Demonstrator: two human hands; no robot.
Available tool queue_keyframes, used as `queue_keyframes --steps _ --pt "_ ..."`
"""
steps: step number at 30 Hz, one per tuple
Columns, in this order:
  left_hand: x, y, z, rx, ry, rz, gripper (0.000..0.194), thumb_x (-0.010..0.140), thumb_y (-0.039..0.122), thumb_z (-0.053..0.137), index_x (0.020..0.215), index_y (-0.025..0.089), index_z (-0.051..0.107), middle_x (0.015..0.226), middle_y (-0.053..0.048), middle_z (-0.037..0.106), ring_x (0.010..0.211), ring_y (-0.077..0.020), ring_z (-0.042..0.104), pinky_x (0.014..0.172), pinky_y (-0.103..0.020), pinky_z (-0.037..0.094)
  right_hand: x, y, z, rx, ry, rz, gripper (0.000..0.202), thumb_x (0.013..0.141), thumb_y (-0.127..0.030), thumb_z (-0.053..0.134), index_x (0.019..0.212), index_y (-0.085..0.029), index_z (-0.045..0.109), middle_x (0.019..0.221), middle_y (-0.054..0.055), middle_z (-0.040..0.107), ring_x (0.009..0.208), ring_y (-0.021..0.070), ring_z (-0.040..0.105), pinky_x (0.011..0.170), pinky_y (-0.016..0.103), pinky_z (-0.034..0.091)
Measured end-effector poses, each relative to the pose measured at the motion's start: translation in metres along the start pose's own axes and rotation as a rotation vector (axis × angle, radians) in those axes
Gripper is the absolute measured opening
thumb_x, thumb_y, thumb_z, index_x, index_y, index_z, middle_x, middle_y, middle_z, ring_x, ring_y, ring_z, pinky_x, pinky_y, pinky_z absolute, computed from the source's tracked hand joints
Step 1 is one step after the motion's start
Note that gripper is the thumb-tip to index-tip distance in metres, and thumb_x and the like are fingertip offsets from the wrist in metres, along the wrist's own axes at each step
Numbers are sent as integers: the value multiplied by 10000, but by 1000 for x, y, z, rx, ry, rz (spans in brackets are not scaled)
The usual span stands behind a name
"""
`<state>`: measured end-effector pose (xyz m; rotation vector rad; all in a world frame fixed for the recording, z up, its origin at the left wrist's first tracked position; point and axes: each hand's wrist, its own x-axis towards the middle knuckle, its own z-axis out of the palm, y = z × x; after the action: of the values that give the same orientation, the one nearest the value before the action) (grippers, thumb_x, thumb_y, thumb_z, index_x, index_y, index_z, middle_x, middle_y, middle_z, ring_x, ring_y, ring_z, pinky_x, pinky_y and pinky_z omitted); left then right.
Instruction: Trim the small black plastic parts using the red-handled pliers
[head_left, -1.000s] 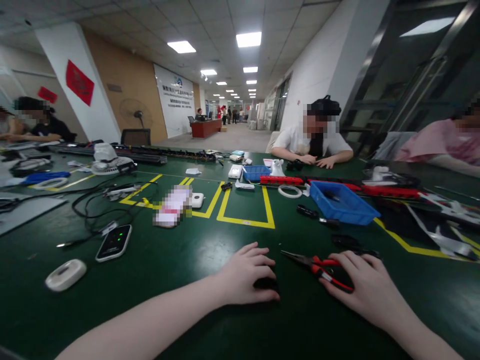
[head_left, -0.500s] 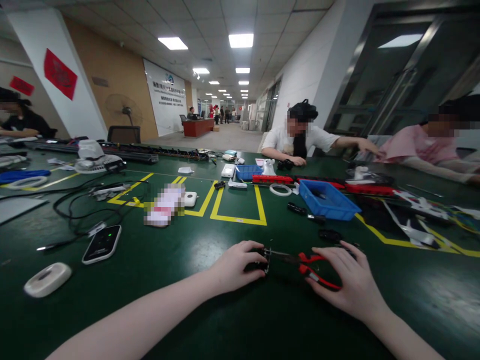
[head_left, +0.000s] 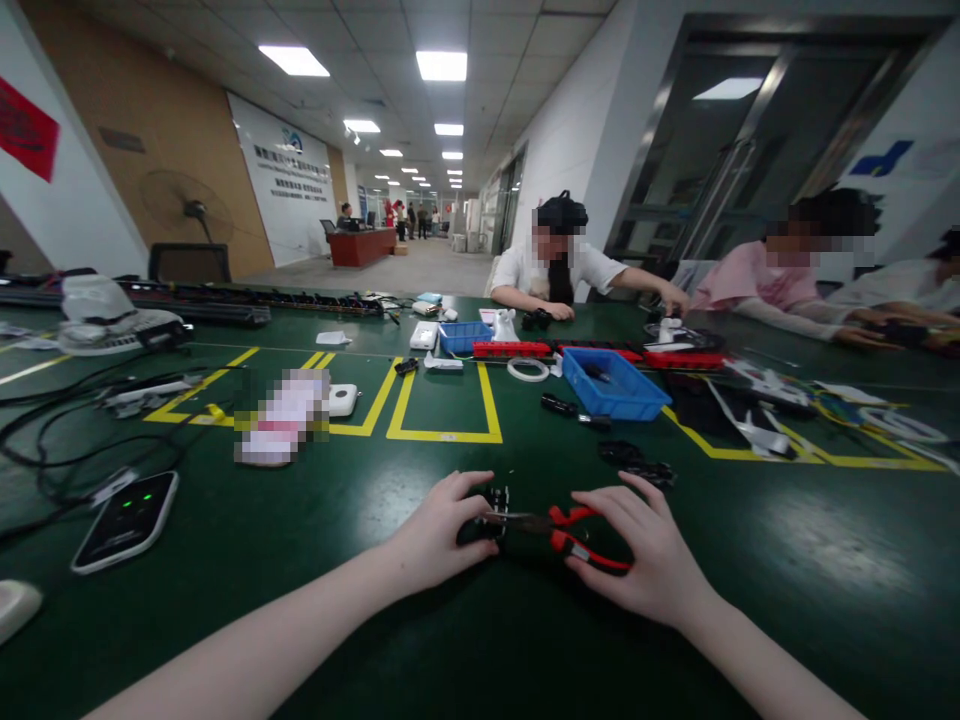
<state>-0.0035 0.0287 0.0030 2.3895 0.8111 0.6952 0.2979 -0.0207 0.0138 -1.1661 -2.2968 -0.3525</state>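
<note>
My left hand (head_left: 442,525) pinches a small black part with bright metal bits (head_left: 500,508) between thumb and fingers, just above the green table (head_left: 420,650). What exactly the part is does not show. In my right hand (head_left: 649,550) are red-handled long-nose pliers (head_left: 566,525), their handles spread apart. The narrow jaws point left and reach over the small part; whether they grip it I cannot tell. Beyond my right hand lie some black pieces (head_left: 637,465) on the table.
A blue bin (head_left: 622,393) stands beyond my right hand, with black cylindrical pieces (head_left: 574,411) beside it. A phone (head_left: 281,420), a black-faced device (head_left: 127,522) and cables (head_left: 37,440) lie to the left. Across the table a person in white (head_left: 555,275) reaches sideways.
The view has turned to the right, so the surroundings sit further left. The pliers' jaws now extend further across the small part in my left hand.
</note>
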Motion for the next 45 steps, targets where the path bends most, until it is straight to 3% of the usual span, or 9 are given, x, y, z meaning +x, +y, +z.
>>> queue_keyframes --steps 4,13,22,34,41,45 --pt "-2 2 0 67 10 18 166 861 239 704 1005 195 634 1474 -122 508 1431 -299 417 1214 -640 196 2 1 -3 -32 -10 -123 509 788 -421 707 1226 -185 601 1037 91 735 948 259 693 1055 543 386" --pt "-1 1 3 116 -45 67 196 871 239 688 1044 185 614 1368 -97 614 1398 -288 466 1225 -595 227 -5 6 3 -80 62 -131 558 783 -418 702 1272 -173 591 1057 105 721 992 280 675 1088 554 343" --pt "-1 -4 6 106 -32 58 200 874 260 692 1054 205 623 1352 -78 627 1371 -287 491 1217 -592 242 2 -2 1 -131 100 -160 481 768 -426 691 1168 -166 625 1019 105 736 1002 283 678 1068 515 363" --pt "-1 1 5 137 -49 58 206 881 239 697 1070 211 618 1346 -66 636 1374 -285 489 1197 -571 301 5 -5 -5 -94 57 -155 432 765 -437 703 1075 -143 637 919 87 706 894 252 662 1056 500 381" --pt "-1 0 5 157 -67 59 190 911 261 674 1082 213 608 1359 -55 631 1386 -284 476 1195 -559 314 2 -4 -6 -101 34 -151 518 778 -438 705 1197 -147 616 988 94 712 949 258 656 1051 504 387" --pt "-1 1 4 157 -76 60 190 924 276 662 1095 216 604 1350 -55 636 1381 -278 481 1192 -556 317 2 -3 -7 -106 35 -161 479 793 -444 693 1168 -153 627 971 85 704 941 252 653 1048 497 387"
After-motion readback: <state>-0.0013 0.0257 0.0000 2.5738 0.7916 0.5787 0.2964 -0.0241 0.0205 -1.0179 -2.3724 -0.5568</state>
